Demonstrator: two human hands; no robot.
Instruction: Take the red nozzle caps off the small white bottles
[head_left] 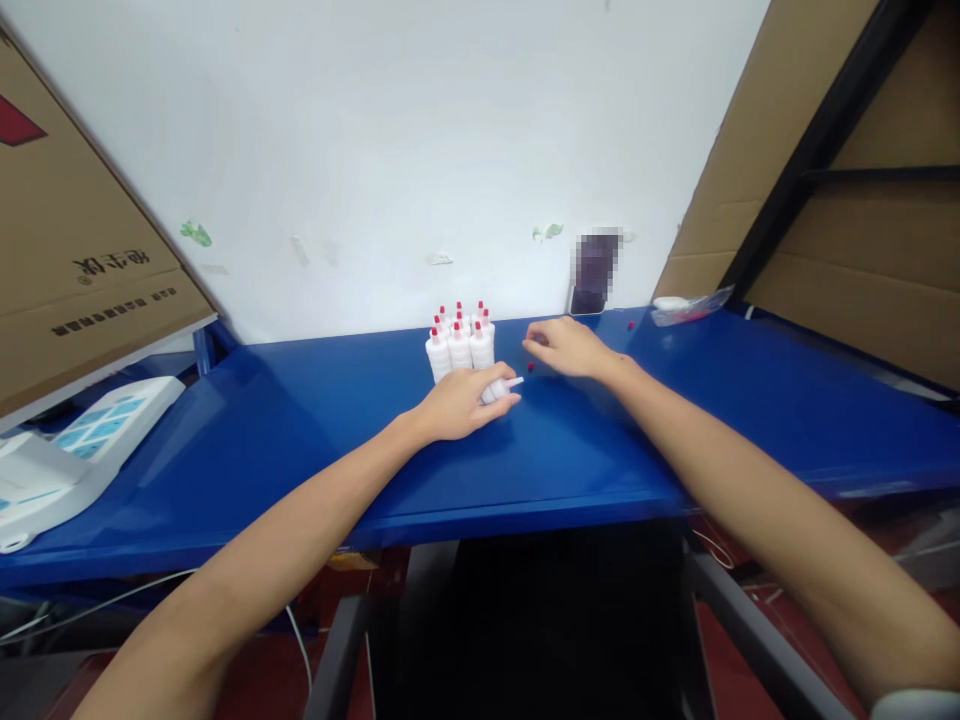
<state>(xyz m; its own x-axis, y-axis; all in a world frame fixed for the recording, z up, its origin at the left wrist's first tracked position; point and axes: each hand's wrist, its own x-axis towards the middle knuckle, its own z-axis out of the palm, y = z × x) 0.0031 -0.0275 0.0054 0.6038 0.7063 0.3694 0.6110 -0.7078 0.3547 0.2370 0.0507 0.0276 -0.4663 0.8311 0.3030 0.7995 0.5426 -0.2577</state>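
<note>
A blue table (pixel 300 440) runs along a white wall. Tilted cardboard boxes (pixel 75 260) stand at its left end, and a white device (pixel 82 450) with pale blue panels lies below them. At the middle back, a cluster of white bottles (pixel 459 343) with red caps stands upright. Just in front of the cluster, the left hand (pixel 459 402) is closed around a single white bottle (pixel 501 388), which lies tilted on the table with its uncapped nozzle pointing right. The right hand (pixel 568 347) rests nearby with its fingers curled; whether it grips anything cannot be told. A loose red cap (pixel 531 368) lies between the two hands.
</note>
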